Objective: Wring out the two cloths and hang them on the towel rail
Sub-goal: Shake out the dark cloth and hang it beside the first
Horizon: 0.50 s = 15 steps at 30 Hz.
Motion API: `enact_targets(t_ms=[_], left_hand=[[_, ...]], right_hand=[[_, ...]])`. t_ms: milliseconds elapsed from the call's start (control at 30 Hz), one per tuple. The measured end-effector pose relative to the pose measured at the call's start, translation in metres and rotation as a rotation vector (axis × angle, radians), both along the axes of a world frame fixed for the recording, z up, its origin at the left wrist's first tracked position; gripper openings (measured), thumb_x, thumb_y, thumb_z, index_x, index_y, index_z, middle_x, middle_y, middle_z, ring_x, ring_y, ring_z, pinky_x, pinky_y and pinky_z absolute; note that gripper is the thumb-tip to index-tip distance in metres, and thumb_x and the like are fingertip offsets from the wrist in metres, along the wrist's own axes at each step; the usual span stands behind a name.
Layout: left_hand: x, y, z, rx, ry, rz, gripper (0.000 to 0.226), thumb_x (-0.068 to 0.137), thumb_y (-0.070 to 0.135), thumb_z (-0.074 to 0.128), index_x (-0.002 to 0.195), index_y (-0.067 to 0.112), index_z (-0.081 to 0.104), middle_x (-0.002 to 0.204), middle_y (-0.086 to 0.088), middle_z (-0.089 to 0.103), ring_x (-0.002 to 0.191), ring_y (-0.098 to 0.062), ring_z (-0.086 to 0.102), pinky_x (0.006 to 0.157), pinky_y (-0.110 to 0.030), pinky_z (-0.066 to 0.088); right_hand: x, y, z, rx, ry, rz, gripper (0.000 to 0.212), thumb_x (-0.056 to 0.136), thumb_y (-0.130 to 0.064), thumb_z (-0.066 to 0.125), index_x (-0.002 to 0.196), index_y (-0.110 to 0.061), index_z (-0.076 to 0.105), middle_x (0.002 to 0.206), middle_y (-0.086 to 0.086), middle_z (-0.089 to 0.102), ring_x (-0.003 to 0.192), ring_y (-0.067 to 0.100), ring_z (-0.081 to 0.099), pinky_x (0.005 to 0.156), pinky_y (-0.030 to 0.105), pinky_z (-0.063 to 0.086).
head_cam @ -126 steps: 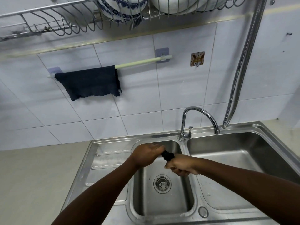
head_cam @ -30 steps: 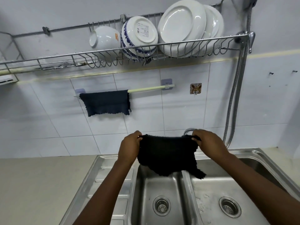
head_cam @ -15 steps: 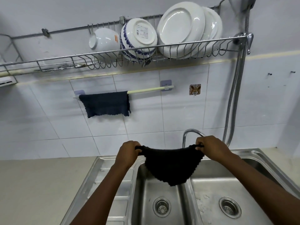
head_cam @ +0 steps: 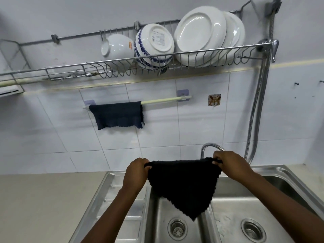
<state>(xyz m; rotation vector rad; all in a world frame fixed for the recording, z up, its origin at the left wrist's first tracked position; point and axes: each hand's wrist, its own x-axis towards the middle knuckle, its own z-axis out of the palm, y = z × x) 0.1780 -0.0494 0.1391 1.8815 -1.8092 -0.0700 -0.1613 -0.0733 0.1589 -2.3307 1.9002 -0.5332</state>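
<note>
Left to right:

Counter (head_cam: 43, 199) far left, bare as far as I can see. Rack (head_cam: 122, 67) above, with bowls (head_cam: 136, 44) and plates (head_cam: 206, 35).

Rail (head_cam: 163, 99) on the tile wall. Blue cloth (head_cam: 119, 115) is draped over its left part, so that one looks done. The right part of the rail, up to the bracket, is free.

Left hand (head_cam: 135, 172) is closed, pinching the black cloth (head_cam: 184, 183) at its top left corner. Right hand (head_cam: 231, 165) is closed on the top right corner. Top edge is pulled fairly straight between them; the rest hangs in a point over the divider of the sink (head_cam: 298, 178), well below the rail. Tap (head_cam: 210, 146) sits just behind the right hand.

Judgement: wringing looks finished, the step in hand is spreading it for the hang. Can't tell from here how wet it is.

To do it well:
- Keep both pinches on and the top edge taut on the way up.
- Aim for the free stretch right of the blue cloth, with no overlap, so both dry.
- Clear the tap spout while lifting.
- Pass the top edge over the rail and let roughly half fall each side, else it may slide off.
- Stay under the rack.
</note>
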Motion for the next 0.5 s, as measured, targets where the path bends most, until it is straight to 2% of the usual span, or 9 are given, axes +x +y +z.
enact_targets(t_ms=[100,200,267,367,433,500], left_hand=[[0.013,-0.008,0.012,-0.021,0.010,0.013,0.013,0.089,0.025,0.060,0.076,0.024,0.062,0.076,0.005,0.060,0.070,-0.012,0.054,0.055,-0.021,0.032],[0.031,-0.021,0.042,-0.104,-0.011,0.000,0.012,0.091,0.025,0.058,0.087,0.019,0.068,0.082,0.002,0.062,0.072,-0.011,0.054,0.057,-0.021,0.034],[0.045,-0.031,0.066,-0.178,-0.034,0.001,0.015,0.093,0.025,0.056,0.089,0.018,0.069,0.084,0.001,0.063,0.073,-0.012,0.054,0.058,-0.022,0.035],[0.062,-0.048,0.105,-0.239,-0.102,0.025,0.020,0.095,0.027,0.053,0.085,0.020,0.069,0.083,0.002,0.063,0.072,-0.014,0.056,0.059,-0.029,0.041],[0.075,-0.066,0.131,-0.258,-0.115,0.042,0.025,0.096,0.029,0.051,0.078,0.021,0.067,0.080,0.002,0.062,0.073,-0.017,0.060,0.057,-0.030,0.043],[0.088,-0.086,0.152,-0.264,-0.125,0.055,0.024,0.097,0.030,0.050,0.085,0.022,0.069,0.087,-0.002,0.060,0.080,-0.021,0.061,0.063,-0.031,0.045]], right_hand=[[0.009,-0.008,0.007,-0.072,-0.016,0.005,0.007,0.087,-0.034,0.058,0.083,-0.029,0.056,0.081,-0.005,0.066,0.078,0.021,0.062,0.061,0.030,0.043],[0.023,-0.021,0.034,-0.200,-0.049,0.032,0.014,0.089,-0.037,0.056,0.086,-0.024,0.056,0.076,-0.003,0.067,0.071,0.022,0.061,0.059,0.032,0.048],[0.033,-0.032,0.052,-0.280,-0.057,0.055,0.016,0.090,-0.038,0.055,0.085,-0.023,0.056,0.071,0.000,0.066,0.065,0.023,0.059,0.054,0.030,0.046],[0.050,-0.050,0.079,-0.341,-0.053,0.060,0.019,0.091,-0.040,0.054,0.084,-0.022,0.056,0.067,0.003,0.063,0.059,0.024,0.055,0.049,0.027,0.036],[0.061,-0.065,0.100,-0.372,-0.071,0.058,0.022,0.091,-0.041,0.052,0.083,-0.021,0.057,0.065,0.004,0.060,0.059,0.026,0.055,0.050,0.027,0.037],[0.072,-0.081,0.119,-0.404,-0.091,0.069,0.022,0.091,-0.041,0.052,0.082,-0.021,0.057,0.066,0.006,0.063,0.062,0.029,0.059,0.052,0.030,0.043]])
